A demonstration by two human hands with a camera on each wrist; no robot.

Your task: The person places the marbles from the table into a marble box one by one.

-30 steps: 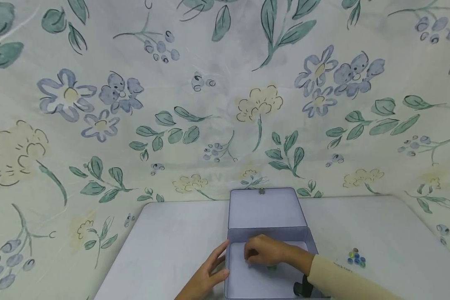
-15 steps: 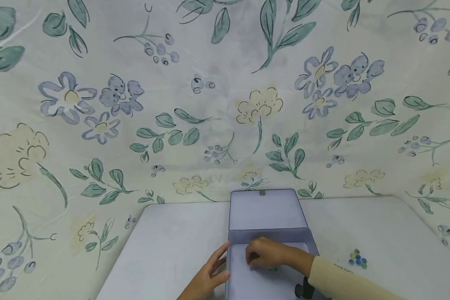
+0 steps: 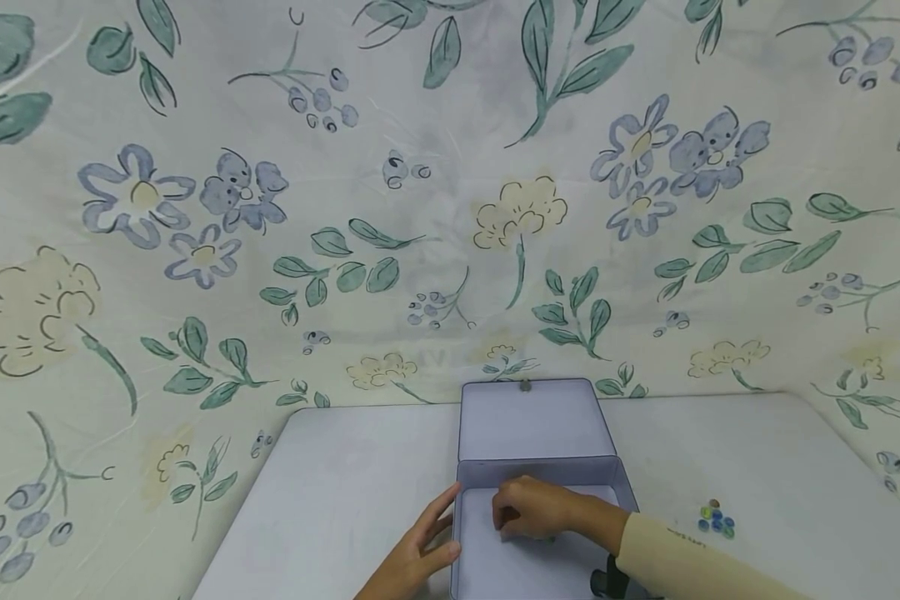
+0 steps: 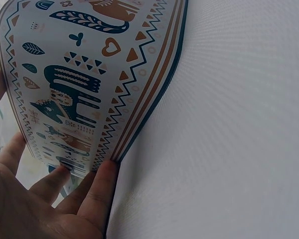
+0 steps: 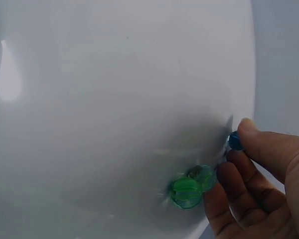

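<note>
Grey metal fills the lower middle of my head view: an open tin box (image 3: 471,492) sits on the white table (image 3: 345,483), its lid leaning back toward the flowered cloth (image 3: 450,208) behind. My left hand (image 3: 416,554) lies with straight fingers against the box's left wall, and my right hand (image 3: 528,508) is curled down inside the box. A small heap of glass beads (image 3: 715,519) lies well apart at the lower right. From the left wrist view, my fingertips (image 4: 102,179) press the box's patterned outer side at the lower left. From the right wrist view, at the lower right, my fingers pinch a blue bead (image 5: 234,141), with a green bead (image 5: 185,191) just beside them on the box floor.
</note>
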